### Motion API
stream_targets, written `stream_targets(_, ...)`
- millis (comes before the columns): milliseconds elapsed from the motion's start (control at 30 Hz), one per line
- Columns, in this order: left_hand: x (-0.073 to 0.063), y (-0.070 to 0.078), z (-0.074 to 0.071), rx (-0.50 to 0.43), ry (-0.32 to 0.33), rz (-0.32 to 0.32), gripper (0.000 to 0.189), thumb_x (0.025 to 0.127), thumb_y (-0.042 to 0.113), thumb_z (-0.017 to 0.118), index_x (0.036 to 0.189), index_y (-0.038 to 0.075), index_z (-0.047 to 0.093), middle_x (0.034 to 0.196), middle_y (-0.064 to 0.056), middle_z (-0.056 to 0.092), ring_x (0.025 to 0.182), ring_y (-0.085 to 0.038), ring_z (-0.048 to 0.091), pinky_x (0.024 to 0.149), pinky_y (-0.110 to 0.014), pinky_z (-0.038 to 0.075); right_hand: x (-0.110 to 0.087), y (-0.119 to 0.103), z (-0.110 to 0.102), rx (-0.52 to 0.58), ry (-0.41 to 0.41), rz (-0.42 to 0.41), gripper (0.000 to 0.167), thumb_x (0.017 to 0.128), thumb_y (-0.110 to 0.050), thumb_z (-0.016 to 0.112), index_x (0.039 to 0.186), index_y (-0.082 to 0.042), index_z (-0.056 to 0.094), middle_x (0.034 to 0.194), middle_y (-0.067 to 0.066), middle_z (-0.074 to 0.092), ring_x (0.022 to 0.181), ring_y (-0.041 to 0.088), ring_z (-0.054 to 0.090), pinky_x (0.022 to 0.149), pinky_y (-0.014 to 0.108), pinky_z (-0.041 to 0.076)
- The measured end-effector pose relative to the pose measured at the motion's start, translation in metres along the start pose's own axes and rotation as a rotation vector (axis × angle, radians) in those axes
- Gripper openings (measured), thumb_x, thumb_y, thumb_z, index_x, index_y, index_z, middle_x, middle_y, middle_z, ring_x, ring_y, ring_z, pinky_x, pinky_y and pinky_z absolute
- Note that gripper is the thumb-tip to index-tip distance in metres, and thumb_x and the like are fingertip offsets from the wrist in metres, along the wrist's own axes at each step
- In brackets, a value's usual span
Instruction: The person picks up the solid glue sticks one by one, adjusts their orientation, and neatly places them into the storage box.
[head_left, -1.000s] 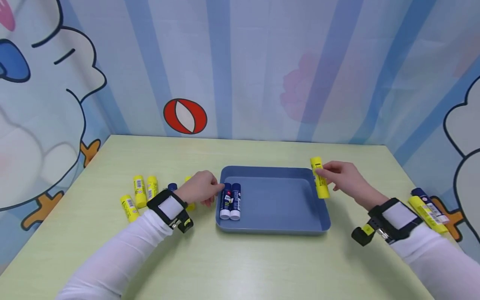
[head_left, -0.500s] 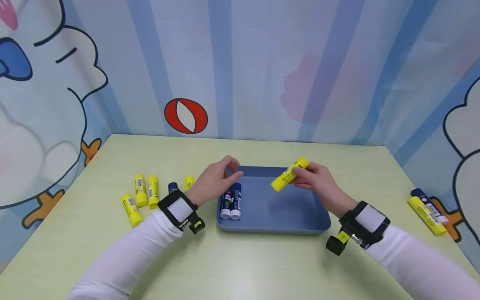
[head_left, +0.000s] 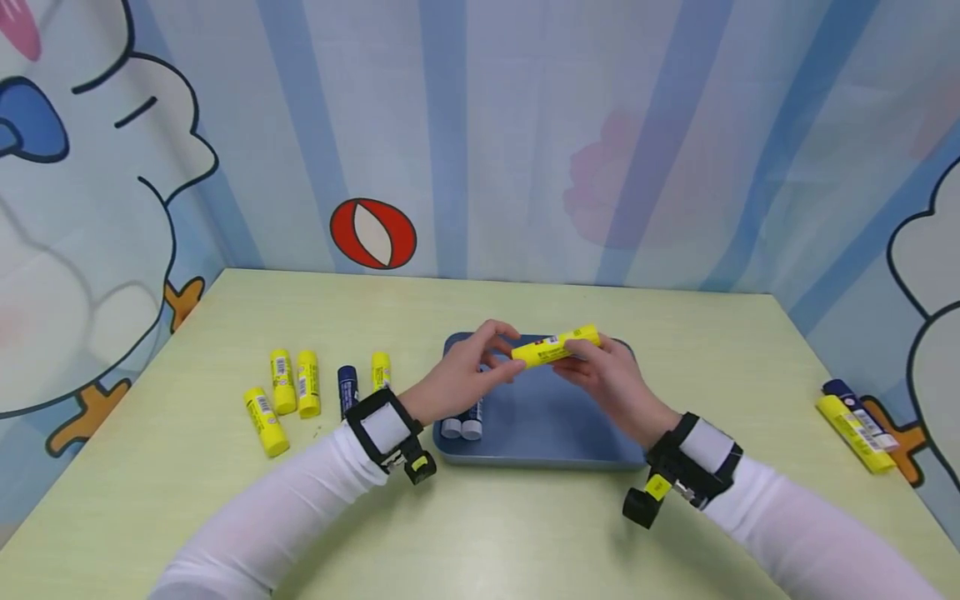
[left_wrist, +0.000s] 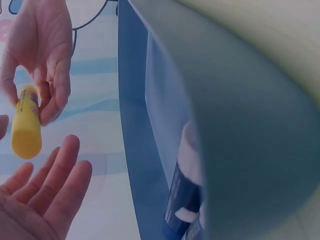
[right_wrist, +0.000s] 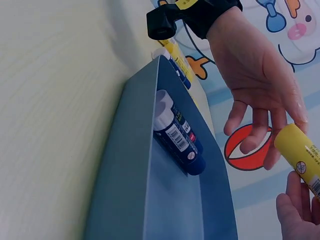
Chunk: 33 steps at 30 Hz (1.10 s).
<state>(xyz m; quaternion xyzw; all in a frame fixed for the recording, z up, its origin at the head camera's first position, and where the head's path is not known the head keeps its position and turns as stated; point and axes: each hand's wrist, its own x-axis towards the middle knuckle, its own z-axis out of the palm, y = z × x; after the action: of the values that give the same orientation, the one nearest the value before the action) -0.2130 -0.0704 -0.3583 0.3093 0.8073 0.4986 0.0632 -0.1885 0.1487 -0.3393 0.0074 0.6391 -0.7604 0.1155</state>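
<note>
A yellow glue stick is held level above the middle of the blue tray, which sits near the centre of the tabletop. The right hand pinches the stick by its right half, fingers curled beneath it, so that the left end is offered sideways. The left hand is spread loosely at that free end, fingertips touching or almost touching it; from the left wrist view the fingers are seen straight and not closed round it. 2 dark blue glue sticks lie side by side against the tray's left wall, partly hidden by the left wrist, apparently packed to one side so the remaining floor stays free. 4 yellow sticks and 1 dark blue stick lie loose toward the left edge of the tabletop. 2 more sticks lie by the right edge.
</note>
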Motion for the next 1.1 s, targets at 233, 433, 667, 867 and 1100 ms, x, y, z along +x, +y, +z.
stream_targets(233,0.0,-0.003,0.001,-0.077,-0.019,0.027,0.026,0.099,0.015,0.057,0.12,0.007,0.044,0.106,-0.013,0.062,0.088,-0.033,0.065,0.075,-0.04,0.053,0.0,0.004,0.004,0.007,-0.018,0.008,0.05,0.102,-0.02,0.048,0.137,0.01,0.03,0.131,0.024,0.045,0.105,0.02,0.062,0.101,0.036,0.042)
stream_targets(433,-0.001,-0.004,-0.003,-0.111,-0.043,0.001,0.023,0.1,0.013,0.055,0.118,0.005,0.044,0.106,-0.015,0.06,0.086,-0.034,0.066,0.074,-0.05,0.054,0.001,0.006,0.0,-0.067,-0.075,0.0,0.048,0.102,-0.022,0.05,0.134,0.009,0.034,0.129,0.021,0.049,0.109,0.023,0.062,0.098,0.036,0.045)
stream_targets(667,-0.003,-0.004,-0.009,-0.085,-0.115,-0.045,0.02,0.101,0.015,0.053,0.118,0.005,0.049,0.101,-0.018,0.062,0.082,-0.039,0.062,0.069,-0.047,0.055,0.004,0.003,-0.009,-0.501,-0.136,-0.112,0.034,0.1,-0.02,0.056,0.122,0.004,0.052,0.113,0.016,0.059,0.095,0.027,0.061,0.086,0.042,0.052)
stream_targets(867,-0.003,-0.007,-0.012,-0.046,-0.174,-0.083,0.019,0.101,0.017,0.053,0.117,0.007,0.051,0.098,-0.022,0.063,0.079,-0.035,0.062,0.067,-0.044,0.056,0.004,0.002,-0.013,-0.86,-0.26,-0.251,0.027,0.093,-0.023,0.067,0.111,-0.003,0.065,0.1,0.007,0.064,0.08,0.023,0.061,0.068,0.038,0.052)
stream_targets(1100,-0.003,-0.005,-0.011,-0.048,-0.212,-0.084,0.021,0.102,0.018,0.052,0.118,0.005,0.052,0.095,-0.022,0.061,0.079,-0.038,0.061,0.065,-0.041,0.056,0.0,0.002,-0.007,-1.15,-0.278,-0.397,0.025,0.087,-0.023,0.075,0.107,-0.01,0.068,0.092,-0.005,0.064,0.078,0.013,0.056,0.062,0.028,0.049)
